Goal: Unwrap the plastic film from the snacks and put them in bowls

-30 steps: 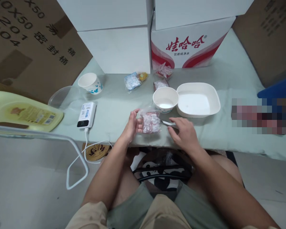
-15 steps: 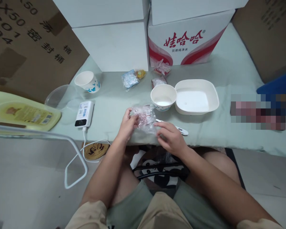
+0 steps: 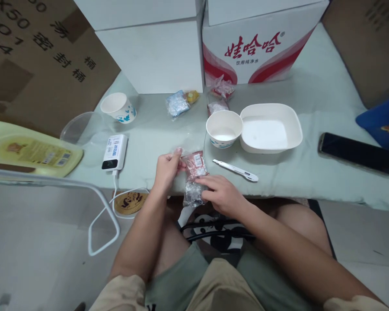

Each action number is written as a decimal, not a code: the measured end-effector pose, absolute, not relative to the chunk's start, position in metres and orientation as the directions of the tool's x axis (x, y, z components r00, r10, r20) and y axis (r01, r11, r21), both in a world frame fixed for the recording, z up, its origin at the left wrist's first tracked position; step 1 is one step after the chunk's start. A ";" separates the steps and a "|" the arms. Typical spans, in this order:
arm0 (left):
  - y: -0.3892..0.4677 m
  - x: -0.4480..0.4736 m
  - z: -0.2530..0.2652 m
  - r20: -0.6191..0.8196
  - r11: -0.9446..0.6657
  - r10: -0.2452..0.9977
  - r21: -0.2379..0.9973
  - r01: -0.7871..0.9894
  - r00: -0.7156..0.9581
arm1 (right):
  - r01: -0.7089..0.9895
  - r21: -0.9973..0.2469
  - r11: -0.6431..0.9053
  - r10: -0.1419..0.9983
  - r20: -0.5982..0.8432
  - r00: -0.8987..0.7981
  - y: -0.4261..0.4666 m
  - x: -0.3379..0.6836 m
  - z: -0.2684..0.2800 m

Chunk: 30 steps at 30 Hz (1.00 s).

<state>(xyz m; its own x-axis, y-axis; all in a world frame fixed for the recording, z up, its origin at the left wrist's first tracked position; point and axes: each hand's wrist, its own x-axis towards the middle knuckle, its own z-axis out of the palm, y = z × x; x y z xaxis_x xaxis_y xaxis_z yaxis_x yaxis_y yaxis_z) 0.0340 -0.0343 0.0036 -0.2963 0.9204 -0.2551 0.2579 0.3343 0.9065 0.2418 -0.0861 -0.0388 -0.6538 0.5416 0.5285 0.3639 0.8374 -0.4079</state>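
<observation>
A clear plastic packet (image 3: pixel 195 166) with reddish contents and a white label is held in front of me, its lower end hanging past the table's front edge. My left hand (image 3: pixel 169 168) pinches the packet's upper left side between thumb and fingers. From the right, my right hand (image 3: pixel 223 192) grips the packet's lower part, the index finger lying across it and the other fingers curled. Just right of the packet lies a white utility knife (image 3: pixel 236 170). Behind it stand a paper cup (image 3: pixel 224 140) and a white oval-cornered bowl (image 3: pixel 270 147).
A second paper cup (image 3: pixel 125 113), a power bank (image 3: pixel 114 152) with a cable, and a yellow bottle (image 3: pixel 35 149) are at left. Small wrapped packets (image 3: pixel 177 103) lie by the white boxes (image 3: pixel 149 60). A phone (image 3: pixel 356 153) rests at right.
The packet has turned and come down toward me, so its label shows and its end hangs over the edge. My right hand has moved left and down, uncovering the utility knife.
</observation>
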 end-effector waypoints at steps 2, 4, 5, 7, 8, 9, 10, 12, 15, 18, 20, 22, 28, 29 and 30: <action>-0.035 0.035 0.004 -0.247 0.271 0.953 0.955 0.121 -0.177 | 0.335 -0.396 0.855 0.509 0.512 -0.692 -0.084 0.241 -0.041; -0.036 0.037 0.005 -0.194 0.199 0.979 0.976 0.084 -0.067 | 0.329 -0.392 0.859 0.496 0.479 -0.724 -0.082 0.239 -0.044; -0.037 0.038 0.005 -0.167 0.171 0.985 0.979 0.109 -0.040 | 0.329 -0.391 0.860 0.492 0.461 -0.739 -0.082 0.238 -0.044; -0.038 0.041 0.004 -0.111 0.119 0.993 0.974 0.194 -0.049 | 0.332 -0.379 0.864 0.483 0.432 -0.762 -0.081 0.236 -0.045; -0.038 0.042 0.003 -0.087 0.101 0.994 0.970 0.222 -0.070 | 0.339 -0.371 0.864 0.482 0.420 -0.768 -0.081 0.235 -0.045; -0.039 0.042 0.002 -0.073 0.091 0.993 0.971 0.221 -0.089 | 0.349 -0.366 0.863 0.486 0.409 -0.772 -0.082 0.233 -0.045; -0.038 0.042 0.001 -0.072 0.092 0.991 0.978 0.186 -0.110 | 0.360 -0.365 0.859 0.493 0.396 -0.775 -0.083 0.232 -0.045; -0.038 0.040 -0.001 -0.107 0.116 0.982 0.992 0.046 -0.158 | 0.386 -0.372 0.844 0.514 0.358 -0.779 -0.085 0.230 -0.044; -0.036 0.038 -0.002 -0.119 0.104 0.961 0.992 -0.075 -0.250 | 0.399 -0.378 0.836 0.522 0.319 -0.791 -0.085 0.227 -0.043; -0.037 0.042 -0.001 -0.065 0.111 0.971 0.976 0.189 -0.230 | 0.394 -0.366 0.843 0.508 0.300 -0.808 -0.083 0.223 -0.041; -0.038 0.048 -0.001 -0.037 0.113 0.985 0.881 0.459 -0.170 | 0.395 -0.359 0.846 0.501 0.279 -0.820 -0.081 0.221 -0.040; -0.040 0.054 -0.001 -0.010 0.091 0.991 0.785 0.613 -0.134 | 0.395 -0.355 0.847 0.495 0.258 -0.830 -0.080 0.219 -0.037; -0.036 0.047 -0.006 0.002 0.088 0.985 0.856 0.510 -0.173 | 0.410 -0.360 0.838 0.543 0.474 -0.693 -0.080 0.233 -0.027; -0.035 0.045 -0.007 -0.001 0.097 0.980 0.874 0.476 -0.197 | 0.440 -0.393 0.807 0.590 0.528 -0.611 -0.078 0.239 -0.024; -0.034 0.043 -0.007 -0.014 0.112 0.975 0.894 0.433 -0.223 | 0.472 -0.444 0.762 0.646 0.566 -0.512 -0.077 0.244 -0.022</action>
<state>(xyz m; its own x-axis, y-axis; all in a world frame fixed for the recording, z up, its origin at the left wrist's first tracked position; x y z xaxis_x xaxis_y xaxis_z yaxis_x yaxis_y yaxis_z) 0.0430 -0.0336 -0.0069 -0.2226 0.9748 -0.0141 0.4330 0.1118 0.8944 0.2438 -0.0766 -0.0220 -0.5123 0.6463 0.5655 0.4716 0.7621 -0.4437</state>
